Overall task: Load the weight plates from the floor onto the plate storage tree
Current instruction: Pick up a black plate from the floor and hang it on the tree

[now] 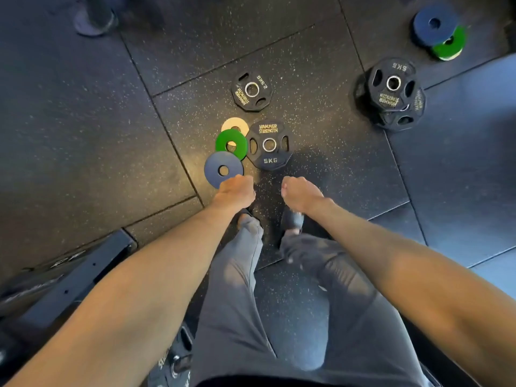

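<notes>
Head view, looking straight down at speckled rubber floor (pixel 83 121). I see both arms reaching forward and down. Left hand (pixel 236 189) is curled loosely, knuckles overlapping the near edge of a blue plate (pixel 220 166); I cannot tell whether it touches or grips it. Right hand (pixel 300 192) is curled narrow, holding nothing, over bare floor just below the black 5KG plate (pixel 269 145).

Plates lie flat on the floor. Blue, green plate (pixel 231 142) and white plate (pixel 237 124) overlap in a row just left of the 5KG plate. A smaller black plate (pixel 251 90) lies beyond, apart. Far right: a stack of black plates (pixel 391 93), at least 2. Top right: another blue plate (pixel 434 23) over a green one (pixel 451 44).

Dark metal frame (pixel 78 275) at lower left, possibly the storage tree's base.
</notes>
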The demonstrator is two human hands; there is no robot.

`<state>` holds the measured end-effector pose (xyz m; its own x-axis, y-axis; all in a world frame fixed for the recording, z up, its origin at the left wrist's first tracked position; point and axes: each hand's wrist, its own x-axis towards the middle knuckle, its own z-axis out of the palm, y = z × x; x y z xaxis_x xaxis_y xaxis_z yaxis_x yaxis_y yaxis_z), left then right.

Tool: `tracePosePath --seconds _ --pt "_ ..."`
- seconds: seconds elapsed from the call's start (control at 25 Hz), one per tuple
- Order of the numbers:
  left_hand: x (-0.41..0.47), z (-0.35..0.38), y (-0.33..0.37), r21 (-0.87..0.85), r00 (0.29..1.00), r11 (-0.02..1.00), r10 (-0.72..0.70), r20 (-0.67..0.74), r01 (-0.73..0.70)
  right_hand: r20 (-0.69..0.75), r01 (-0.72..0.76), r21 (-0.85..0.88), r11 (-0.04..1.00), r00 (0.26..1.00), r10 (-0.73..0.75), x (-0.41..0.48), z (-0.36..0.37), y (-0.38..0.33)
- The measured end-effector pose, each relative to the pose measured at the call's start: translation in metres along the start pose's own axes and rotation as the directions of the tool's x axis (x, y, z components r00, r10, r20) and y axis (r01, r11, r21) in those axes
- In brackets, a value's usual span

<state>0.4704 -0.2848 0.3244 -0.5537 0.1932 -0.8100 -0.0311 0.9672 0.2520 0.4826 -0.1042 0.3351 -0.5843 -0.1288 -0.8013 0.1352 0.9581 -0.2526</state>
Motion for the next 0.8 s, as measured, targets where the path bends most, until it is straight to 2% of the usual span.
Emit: tracePosePath --seconds 0.08,0.24,0.36,0.52,0.72,0.8 --pt "0.038 -0.004 0.000 -0.018 1.000 1.000 0.002 0.013 -0.002 0.004 -0.017 0.004 1.000 1.000 0.017 0.036 -0.008 0.009" --pt "0.119 0.000 0.004 -0.027 0.996 0.996 -0.083 0.012 0.083 0.001 -0.008 -0.003 1.000 1.000 0.008 0.118 -0.013 0.035" --pt "0.203 0.025 0.009 -0.161 0.977 0.963 -0.213 0.028 0.214 0.000 -0.003 -0.031 1.000 1.000 0.003 0.198 -0.006 0.061" --pt "0.311 0.070 0.013 -0.422 0.888 0.786 -0.440 0.132 0.452 -0.027 -0.073 -0.057 0.996 0.997 0.071 0.302 0.018 0.104" --pt "0.410 0.114 -0.013 -0.492 0.785 0.626 -0.575 0.233 0.605 -0.038 -0.276 0.043 0.960 0.960 0.277 0.410 0.059 0.149" --pt "0.443 0.128 -0.025 -0.518 0.763 0.582 -0.593 0.258 0.627 -0.029 -0.326 0.101 0.940 0.943 0.331 0.442 0.070 0.160"
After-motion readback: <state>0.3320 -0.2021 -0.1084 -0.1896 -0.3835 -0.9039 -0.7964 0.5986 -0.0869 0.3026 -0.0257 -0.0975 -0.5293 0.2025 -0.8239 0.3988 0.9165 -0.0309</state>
